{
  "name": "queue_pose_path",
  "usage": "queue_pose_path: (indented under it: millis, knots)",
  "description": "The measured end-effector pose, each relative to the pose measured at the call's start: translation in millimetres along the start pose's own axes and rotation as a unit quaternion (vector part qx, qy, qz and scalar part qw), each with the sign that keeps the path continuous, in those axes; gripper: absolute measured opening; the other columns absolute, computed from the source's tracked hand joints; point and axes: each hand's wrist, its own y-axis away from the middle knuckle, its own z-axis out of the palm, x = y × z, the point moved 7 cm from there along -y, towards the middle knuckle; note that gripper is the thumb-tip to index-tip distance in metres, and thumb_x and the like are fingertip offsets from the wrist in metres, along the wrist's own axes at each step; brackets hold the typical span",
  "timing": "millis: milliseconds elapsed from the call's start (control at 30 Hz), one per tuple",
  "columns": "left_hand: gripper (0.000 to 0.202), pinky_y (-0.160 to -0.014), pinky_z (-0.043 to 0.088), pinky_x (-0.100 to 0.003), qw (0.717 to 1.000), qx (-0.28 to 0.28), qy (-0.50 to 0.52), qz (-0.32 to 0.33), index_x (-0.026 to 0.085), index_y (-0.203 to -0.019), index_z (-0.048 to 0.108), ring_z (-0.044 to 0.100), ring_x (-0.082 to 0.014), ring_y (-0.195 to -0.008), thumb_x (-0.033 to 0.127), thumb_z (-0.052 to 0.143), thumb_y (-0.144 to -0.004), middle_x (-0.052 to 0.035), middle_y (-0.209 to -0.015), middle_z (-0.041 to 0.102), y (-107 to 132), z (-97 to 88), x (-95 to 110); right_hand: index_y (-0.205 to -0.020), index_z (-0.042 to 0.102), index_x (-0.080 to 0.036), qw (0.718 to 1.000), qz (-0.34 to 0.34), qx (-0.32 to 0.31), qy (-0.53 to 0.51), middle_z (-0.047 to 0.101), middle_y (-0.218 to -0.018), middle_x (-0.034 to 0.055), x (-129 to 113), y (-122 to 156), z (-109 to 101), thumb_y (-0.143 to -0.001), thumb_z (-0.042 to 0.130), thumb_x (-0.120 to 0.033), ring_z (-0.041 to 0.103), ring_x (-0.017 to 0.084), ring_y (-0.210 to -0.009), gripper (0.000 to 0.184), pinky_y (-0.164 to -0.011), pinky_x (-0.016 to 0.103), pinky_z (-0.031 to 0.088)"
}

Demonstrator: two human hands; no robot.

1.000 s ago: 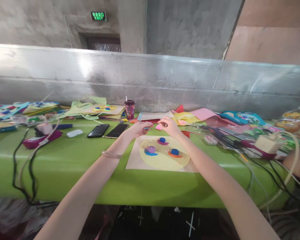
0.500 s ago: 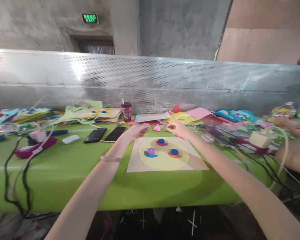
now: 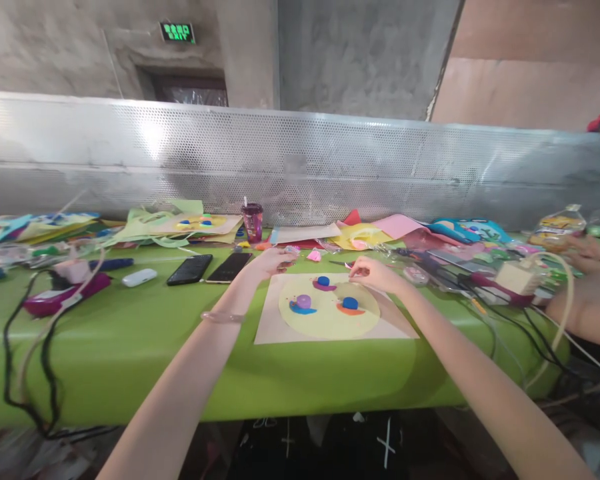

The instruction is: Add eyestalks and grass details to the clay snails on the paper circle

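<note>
A pale sheet point(image 3: 270, 330) with a yellow paper circle point(image 3: 330, 328) lies in front of me. On the circle sit three snail-like clay figures: a purple-topped one on blue point(image 3: 304, 304), a blue-topped one on orange point(image 3: 350, 305) and a blue-topped one on magenta point(image 3: 323, 283). My left hand point(image 3: 274, 261) is closed at the sheet's upper left corner, beside a small clear and pink item point(image 3: 293, 251); what its fingers hold is too small to make out. Over the sheet's upper right edge, my right hand point(image 3: 373, 275) pinches something too tiny to name. Between the hands lies a pink lump point(image 3: 314, 255).
Two dark phones point(image 3: 190, 269) and a white case point(image 3: 139, 277) lie left of the sheet. A purple cup point(image 3: 253, 223) stands behind. Power strips with cables point(image 3: 67, 293) are at both sides. Coloured paper point(image 3: 400, 227) lines the back. Another person's hand point(image 3: 593, 250) is at far right.
My right hand has moved toward me, down to the sheet's upper right edge, fingertips still pinched. My left hand has stayed almost in place.
</note>
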Motion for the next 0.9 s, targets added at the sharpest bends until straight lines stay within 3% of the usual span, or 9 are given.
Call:
queue_pose_path:
  millis: [133, 233, 533, 900]
  knots:
    - [0.019, -0.076, 0.05, -0.035, 1.0, -0.009, -0.006, 0.006, 0.012, -0.098, 0.059, 0.059, -0.0164, -0.086, 0.024, 0.057, -0.084, -0.0056, -0.1, 0.06, -2.4, 0.0, -0.5, -0.082, 0.07, -0.023, 0.995, 0.016, -0.096, 0.005, 0.055, -0.085, 0.0039, -5.3, 7.3, 4.6, -0.076, 0.06, -0.039, 0.052, 0.016, -0.07, 0.02, -0.066, 0.03, 0.04]
    - [0.018, -0.077, 0.049, -0.036, 1.0, -0.016, -0.009, 0.011, 0.012, -0.096, 0.06, 0.059, -0.0162, -0.086, 0.025, 0.058, -0.084, -0.005, -0.098, 0.062, -3.1, 0.0, -1.4, -0.085, 0.071, -0.025, 0.991, 0.031, -0.132, 0.009, 0.057, -0.09, 0.0047, -3.4, 11.0, 5.2, -0.076, 0.059, -0.043, 0.054, 0.018, -0.076, 0.024, -0.07, 0.031, 0.041]
    - [0.016, -0.076, 0.048, -0.034, 1.0, -0.018, -0.01, 0.02, 0.011, -0.093, 0.061, 0.06, -0.015, -0.082, 0.022, 0.062, -0.081, -0.0042, -0.092, 0.063, -1.2, 0.8, -0.1, -0.083, 0.072, -0.025, 0.987, 0.058, -0.146, 0.023, 0.06, -0.091, 0.0046, 11.0, 17.2, -1.8, -0.073, 0.062, -0.045, 0.055, 0.021, -0.084, 0.025, -0.078, 0.032, 0.04]
    - [0.02, -0.076, 0.047, -0.034, 1.0, -0.01, -0.015, 0.014, 0.012, -0.093, 0.061, 0.06, -0.0151, -0.082, 0.026, 0.063, -0.08, -0.004, -0.093, 0.064, -3.9, -2.5, -4.2, -0.1, 0.069, -0.03, 0.983, 0.075, -0.163, 0.033, 0.059, -0.103, 0.0038, 12.9, 35.9, -6.4, -0.079, 0.053, -0.051, 0.054, 0.023, -0.095, 0.034, -0.086, 0.034, 0.038]
